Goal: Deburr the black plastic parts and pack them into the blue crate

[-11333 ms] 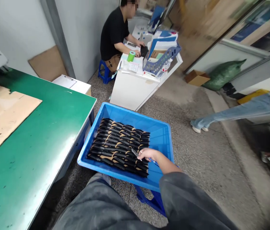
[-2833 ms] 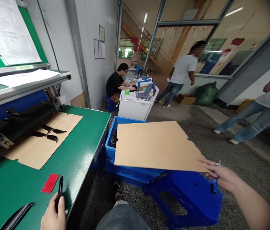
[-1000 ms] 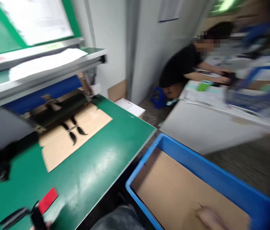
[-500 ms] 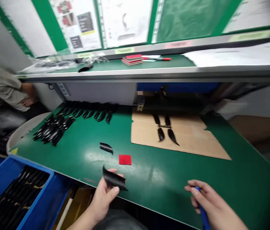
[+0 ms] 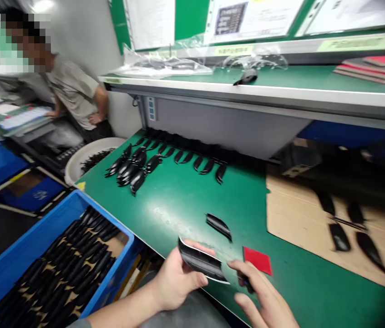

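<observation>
My left hand (image 5: 175, 278) grips a curved black plastic piece (image 5: 201, 265) just in front of the green table's (image 5: 179, 207) near edge. My right hand (image 5: 264, 300) is beside it, fingers curled, touching the piece's right end; a blue tool handle seen earlier is barely visible in it. Another single black piece (image 5: 218, 225) and a small red square (image 5: 257, 260) lie on the table just beyond my hands.
A cluster of black pieces (image 5: 131, 166) and a row of them lie further back. A cardboard sheet (image 5: 301, 223) with several pieces is at the right. A blue bin (image 5: 59, 214) of black pieces stands at the left. A person (image 5: 73, 95) sits beyond a white tub (image 5: 86, 157).
My view has swung left. My right hand has moved in toward the left hand and now meets the black piece held there.
</observation>
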Tool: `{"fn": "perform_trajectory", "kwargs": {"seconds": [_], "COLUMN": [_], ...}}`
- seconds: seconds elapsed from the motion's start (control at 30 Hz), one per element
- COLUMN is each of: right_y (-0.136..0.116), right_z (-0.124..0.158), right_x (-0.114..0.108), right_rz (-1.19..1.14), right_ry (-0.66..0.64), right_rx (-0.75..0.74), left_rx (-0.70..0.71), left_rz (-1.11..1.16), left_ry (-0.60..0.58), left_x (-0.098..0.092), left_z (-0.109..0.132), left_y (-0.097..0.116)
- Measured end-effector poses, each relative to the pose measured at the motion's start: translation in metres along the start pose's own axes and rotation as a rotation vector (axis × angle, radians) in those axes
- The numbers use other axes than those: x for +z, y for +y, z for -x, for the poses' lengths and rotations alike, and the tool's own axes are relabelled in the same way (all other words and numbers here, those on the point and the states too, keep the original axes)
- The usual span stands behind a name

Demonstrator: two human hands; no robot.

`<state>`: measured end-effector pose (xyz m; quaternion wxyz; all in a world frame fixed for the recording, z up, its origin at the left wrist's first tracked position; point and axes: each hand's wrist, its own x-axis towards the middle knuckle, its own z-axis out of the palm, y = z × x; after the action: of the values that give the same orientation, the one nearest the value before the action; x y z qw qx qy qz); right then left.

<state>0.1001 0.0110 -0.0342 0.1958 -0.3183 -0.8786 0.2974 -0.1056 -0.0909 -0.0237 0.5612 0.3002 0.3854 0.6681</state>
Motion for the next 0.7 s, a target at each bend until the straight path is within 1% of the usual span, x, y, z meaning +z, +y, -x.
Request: {"fn": "perform_trajectory", "kwargs": {"seconds": [0.07,0.13,0.23,0.33,0.43,0.57,0.7], "right_y": [-0.030,-0.051,-0.064,-0.064,-0.058,-0.041,-0.020], "right_z": [-0.019,-0.035,-0.046,-0.042,-0.037,-0.030,-0.022], "right_x": [-0.002,-0.001,0.003,0.004,-0.001,-0.013,-0.018], "right_rz": [0.058,0.119,0.214,0.306,0.398,0.465,0.441], "right_ry": [0.013,0.004,0.021,0.064,0.075,0.058,0.030], "right_rx": [-0.078,-0.096,-0.080,-0.054,-0.034,-0.055,-0.083], "left_rx": [-0.011,-0.041,-0.100,-0.144,-0.173,-0.188,-0.217], "left_rz": [-0.011,-0.019,-0.050,-0.082,-0.124,-0.157,-0.187], "left_ry": [-0.024,-0.057,-0.115,-0.159,-0.177,-0.187,-0.187], "left_x": [-0.012,-0.021,-0.029,-0.028,-0.021,-0.007,0.008], "left_z": [-0.005,-0.010,-0.015,-0.018,-0.021,-0.028,-0.032], "left_y": [0.014,0.023,0.029,0.030,0.027,0.015,0.003]}}
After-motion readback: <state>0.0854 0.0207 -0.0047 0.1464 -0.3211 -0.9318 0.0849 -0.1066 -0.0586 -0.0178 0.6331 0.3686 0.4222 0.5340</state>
